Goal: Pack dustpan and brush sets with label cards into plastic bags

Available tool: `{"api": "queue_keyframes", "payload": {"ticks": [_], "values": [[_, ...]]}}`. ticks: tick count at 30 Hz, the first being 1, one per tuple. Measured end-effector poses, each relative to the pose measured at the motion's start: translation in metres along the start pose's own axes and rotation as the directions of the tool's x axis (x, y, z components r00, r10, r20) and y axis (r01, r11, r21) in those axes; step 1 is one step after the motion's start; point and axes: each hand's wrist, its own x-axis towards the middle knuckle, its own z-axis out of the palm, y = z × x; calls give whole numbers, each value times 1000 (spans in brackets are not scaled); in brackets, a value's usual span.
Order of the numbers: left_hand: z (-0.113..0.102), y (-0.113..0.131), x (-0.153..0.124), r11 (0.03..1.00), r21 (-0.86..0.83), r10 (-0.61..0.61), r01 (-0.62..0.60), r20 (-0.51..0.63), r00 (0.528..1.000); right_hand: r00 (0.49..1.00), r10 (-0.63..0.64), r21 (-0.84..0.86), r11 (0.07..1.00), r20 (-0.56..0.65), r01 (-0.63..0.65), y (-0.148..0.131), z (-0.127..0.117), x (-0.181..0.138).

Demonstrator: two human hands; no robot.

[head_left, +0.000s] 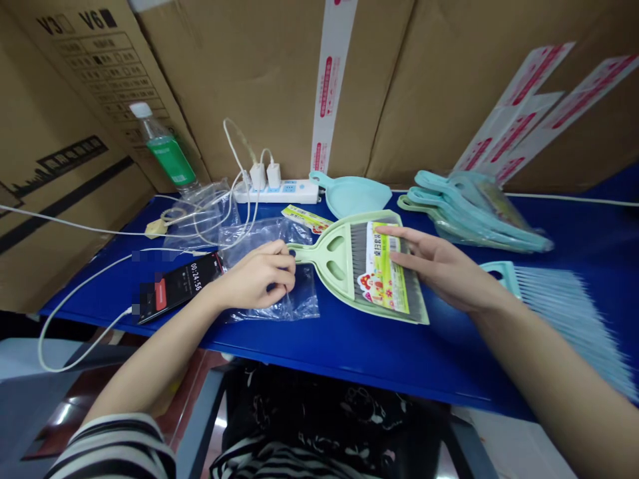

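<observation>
A light green dustpan [419, 315] lies in front of me with a matching green hand brush [335, 256] nested in it. The brush has dark bristles, and a yellow and white printed label [394, 266] crosses them. My left hand [269, 274] is closed at the handle end, its fingers pinched round the tip. On the bristle side, my right hand [434, 266] has its fingers stretched out, touching the label. Crumpled clear plastic bags [294, 306] lie under and behind my left hand.
Behind are a blue dustpan [357, 194], a yellow card [305, 217] and a power strip [294, 191] with white cables. Bagged dustpan sets [479, 206] lie at back right, a blue brush [564, 313] at right. A phone [182, 286] and bottle [170, 156] are left.
</observation>
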Motion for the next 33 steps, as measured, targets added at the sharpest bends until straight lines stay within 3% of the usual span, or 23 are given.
{"api": "queue_keyframes", "payload": {"ticks": [11,19,22,24,26,29,31,33], "values": [[9,-1,0,995,77,70,-67,-39,997,992,24,54,998,126,-31,9,11,2],[16,1,0,998,-23,48,-53,-188,981,991,47,158,985,124,-66,21,20,5],[16,1,1,1000,-5,3,-4,-190,982,993,42,173,983,110,-61,25,23,7],[14,-1,0,993,62,-87,104,-224,971,995,42,171,984,91,-57,26,23,7],[9,-3,-1,937,175,-252,302,-259,932,997,37,165,985,64,-48,26,21,7],[1,-6,-1,698,358,-562,620,-262,784,999,17,144,989,43,-23,26,17,7],[-4,-5,1,527,449,-719,722,-218,660,999,1,119,993,41,-6,25,16,8],[-8,-3,4,417,522,-814,744,-151,561,999,-8,105,994,41,4,26,15,8]]}}
